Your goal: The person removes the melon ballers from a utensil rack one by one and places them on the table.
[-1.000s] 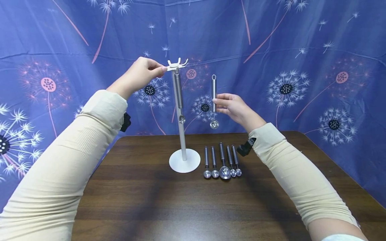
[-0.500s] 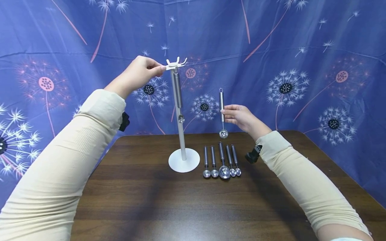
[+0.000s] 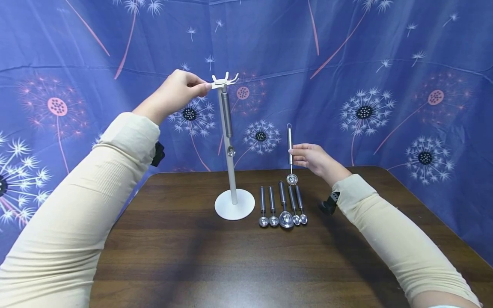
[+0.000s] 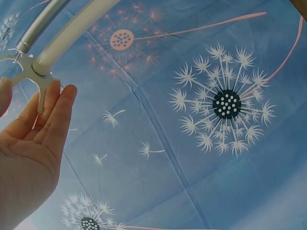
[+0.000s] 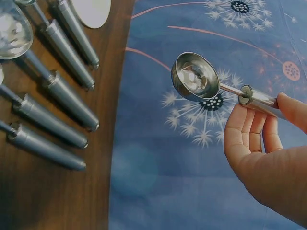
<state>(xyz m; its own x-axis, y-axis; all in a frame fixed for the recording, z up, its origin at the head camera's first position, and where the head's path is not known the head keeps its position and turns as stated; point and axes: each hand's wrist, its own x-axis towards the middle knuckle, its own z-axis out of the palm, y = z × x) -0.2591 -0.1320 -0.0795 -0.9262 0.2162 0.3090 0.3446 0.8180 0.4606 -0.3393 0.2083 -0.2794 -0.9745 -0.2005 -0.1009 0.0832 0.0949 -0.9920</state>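
With thumb and fingers, my left hand (image 3: 178, 92) pinches one hook arm of the white stand (image 3: 233, 182); the left wrist view shows the hook (image 4: 41, 98) between the fingers. A steel scoop (image 3: 227, 113) with a small bowl hangs from another hook beside the pole. My right hand (image 3: 313, 159) holds a second steel scoop (image 3: 290, 143) upright by its handle, loop at the top and bowl down. Its deep round bowl (image 5: 194, 76) shows in the right wrist view. In the head view that bowl is just above the handles of scoops lying on the table.
Several steel scoops lie side by side, one with a larger bowl (image 3: 286, 219), right of the stand's round base (image 3: 235, 211). They rest on the dark wooden table (image 3: 215, 265). A blue cloth (image 3: 385, 42) with dandelion prints hangs behind it.
My right hand has moved down and to the right with its scoop, from beside the stand to above the row of scoops. My left hand stays on the stand's hook.
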